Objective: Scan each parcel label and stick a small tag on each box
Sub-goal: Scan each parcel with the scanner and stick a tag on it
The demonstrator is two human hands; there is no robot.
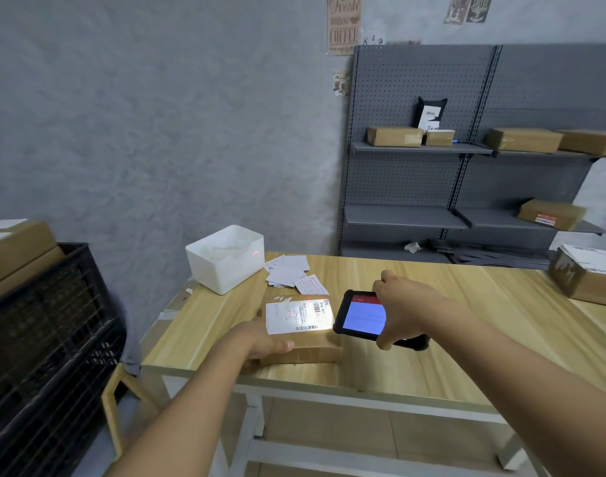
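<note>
Here the right hand clamps the scanner, aimed left at the label; left hand holds the parcel.

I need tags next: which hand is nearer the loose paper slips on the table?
Right. The right hand holds the scanner just right of and below the paper slips. The left hand grips the parcel's near-left edge, farther away.

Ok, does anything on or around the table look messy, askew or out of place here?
Mostly tidy. The paper slips behind the parcel lie in a loose, overlapping scatter beside the white bin, and a crumpled scrap sits on the bottom shelf.
</note>
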